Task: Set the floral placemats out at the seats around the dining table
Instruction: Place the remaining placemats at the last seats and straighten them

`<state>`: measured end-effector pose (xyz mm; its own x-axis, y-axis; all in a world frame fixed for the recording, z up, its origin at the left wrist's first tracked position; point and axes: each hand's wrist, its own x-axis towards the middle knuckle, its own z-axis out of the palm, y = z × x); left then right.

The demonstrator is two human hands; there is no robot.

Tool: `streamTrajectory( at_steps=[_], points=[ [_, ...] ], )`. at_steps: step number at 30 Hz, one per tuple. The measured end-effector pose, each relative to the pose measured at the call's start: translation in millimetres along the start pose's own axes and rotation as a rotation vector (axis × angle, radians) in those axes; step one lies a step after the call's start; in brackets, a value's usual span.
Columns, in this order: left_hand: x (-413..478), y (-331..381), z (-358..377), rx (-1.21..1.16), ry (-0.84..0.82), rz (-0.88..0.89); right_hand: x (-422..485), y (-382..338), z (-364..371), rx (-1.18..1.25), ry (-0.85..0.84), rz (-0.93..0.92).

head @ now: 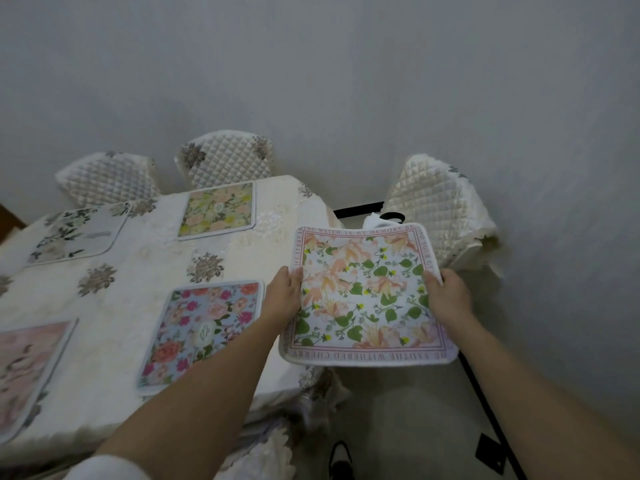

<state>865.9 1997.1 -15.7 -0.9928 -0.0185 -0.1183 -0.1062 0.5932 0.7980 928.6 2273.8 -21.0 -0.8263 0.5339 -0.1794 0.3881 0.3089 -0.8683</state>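
Observation:
A square placemat with peach lilies, green leaves and a lettered pink border (363,296) hangs in the air over the table's right end. My left hand (282,294) grips its left edge and my right hand (448,296) grips its right edge. Several other floral placemats lie flat on the cream tablecloth (138,258): a blue one with pink roses (201,332) near me, a yellow-green one (218,209) at the far side, a grey one with dark leaves (76,233) at the far left, and a pink one (24,368) at the near left.
Two quilted cream chairs (225,157) (107,178) stand along the table's far side against the grey wall. A third quilted chair (440,216) stands beyond the table's right end. A black bar (491,417) crosses the floor at the right.

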Motion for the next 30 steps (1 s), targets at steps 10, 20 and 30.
streamTrajectory(
  at_steps=[10, 20, 30],
  points=[
    [65.7, -22.1, 3.8, 0.020, 0.036, -0.071, 56.5, -11.5, 49.8, -0.024, -0.092, 0.032],
    [160.9, -55.1, -11.1, -0.001, 0.105, -0.140, 139.7, -50.3, 128.7, -0.105, -0.189, 0.026],
    [232.7, -84.8, -3.1, -0.014, 0.115, -0.327, 220.9, -45.0, 203.3, -0.136, -0.334, 0.038]
  ],
)
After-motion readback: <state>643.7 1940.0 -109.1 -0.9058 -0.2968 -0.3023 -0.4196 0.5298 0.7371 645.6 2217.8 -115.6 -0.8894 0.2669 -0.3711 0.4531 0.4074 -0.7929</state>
